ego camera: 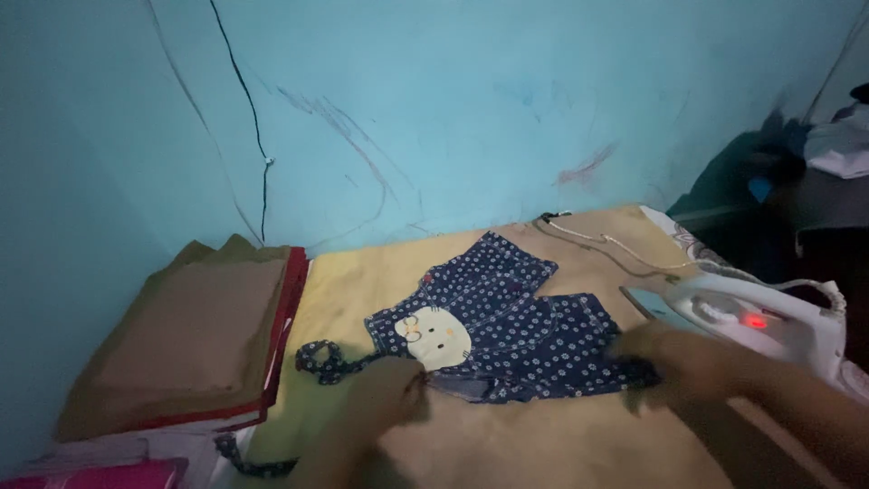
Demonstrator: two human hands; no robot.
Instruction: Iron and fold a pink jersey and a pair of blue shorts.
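I observed my left hand (387, 391) resting on the lower left edge of the small navy flowered garment (507, 328), which lay flat on the yellow cloth (362, 281). My right hand (681, 360) pressed its right edge. Both were blurred; I could not tell the finger state. White iron (760, 319) stood just beside the right hand.
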